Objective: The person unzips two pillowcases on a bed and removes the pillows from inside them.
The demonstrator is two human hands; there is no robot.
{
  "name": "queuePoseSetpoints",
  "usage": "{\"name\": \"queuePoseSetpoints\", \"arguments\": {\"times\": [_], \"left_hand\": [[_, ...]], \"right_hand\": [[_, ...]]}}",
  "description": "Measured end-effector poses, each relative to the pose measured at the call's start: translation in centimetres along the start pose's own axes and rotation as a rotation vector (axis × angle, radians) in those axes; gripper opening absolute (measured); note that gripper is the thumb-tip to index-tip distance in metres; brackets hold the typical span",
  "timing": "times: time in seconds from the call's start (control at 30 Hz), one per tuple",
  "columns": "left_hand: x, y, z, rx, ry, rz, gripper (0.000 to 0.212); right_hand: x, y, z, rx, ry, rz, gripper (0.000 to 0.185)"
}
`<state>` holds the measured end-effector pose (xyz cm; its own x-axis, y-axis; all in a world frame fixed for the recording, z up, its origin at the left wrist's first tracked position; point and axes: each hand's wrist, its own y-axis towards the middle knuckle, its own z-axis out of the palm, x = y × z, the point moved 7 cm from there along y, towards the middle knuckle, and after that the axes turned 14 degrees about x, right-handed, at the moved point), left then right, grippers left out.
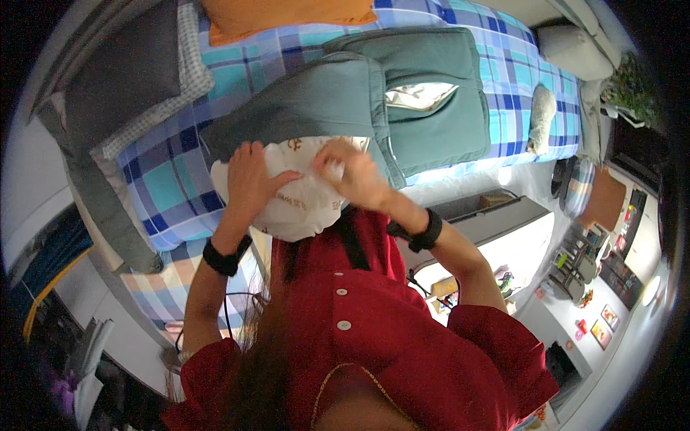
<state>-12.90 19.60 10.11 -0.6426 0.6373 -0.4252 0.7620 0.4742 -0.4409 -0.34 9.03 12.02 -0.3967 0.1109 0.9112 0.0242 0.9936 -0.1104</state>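
A white cloth (294, 207) with brown printing is spread out in front of my body, partly over the near edge of a grey-green garment (307, 97). My left hand (249, 180) rests on the left part of the white cloth, its thumb stretched away from the fingers. Over the right part is my right hand (353, 172), fingers bent and blurred; whether they pinch the cloth cannot be made out. Further right, grey-green fabric (436, 134) has a gap where white printed fabric (420, 96) shows.
Under the garments is a sofa with a blue plaid cover (237, 67). An orange cushion (285, 13) and a dark cushion (124, 70) lie on it. A pale fluffy object (542, 116) rests at the right end. A low white-sided cabinet (501, 242) stands at my right.
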Motion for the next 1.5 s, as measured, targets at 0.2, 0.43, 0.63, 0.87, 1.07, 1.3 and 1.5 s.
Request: {"name": "queuePoseSetpoints", "arguments": {"times": [0.2,0.43,0.63,0.87,1.07,1.3,1.5], "left_hand": [[0.1,-4.5,2.3,0.039,-0.132,-0.067,0.052],[9.0,-6.5,2.5,-0.139,-0.032,-0.203,0.041],[7.1,1.2,0.9,-0.185,0.231,-0.068,0.032],[-14.8,18.3,7.1,-0.156,-0.092,0.318,0.038],[-14.3,27.5,13.2,0.087,-0.055,-0.009,0.038],[-15.8,26.5,11.1,0.029,-0.249,0.366,0.032],[-14.8,26.3,10.8,0.013,-0.254,0.454,0.027]], "right_hand": [[-14.0,1.7,-8.5,-0.361,-0.359,0.549,0.043],[-20.8,-2.5,-9.8,-0.521,-0.313,0.638,0.028],[-24.4,-5.7,-14.1,-0.419,-0.459,0.477,0.027],[-25.0,-2.1,-12.0,-0.036,-0.691,0.502,0.043],[-24.7,-1.3,-12.9,0.069,-0.794,0.396,0.042],[-25.5,3.6,-13.4,0.261,-0.631,0.583,0.048],[-28.0,5.7,-12.3,0.379,-0.476,0.725,0.052]]}}
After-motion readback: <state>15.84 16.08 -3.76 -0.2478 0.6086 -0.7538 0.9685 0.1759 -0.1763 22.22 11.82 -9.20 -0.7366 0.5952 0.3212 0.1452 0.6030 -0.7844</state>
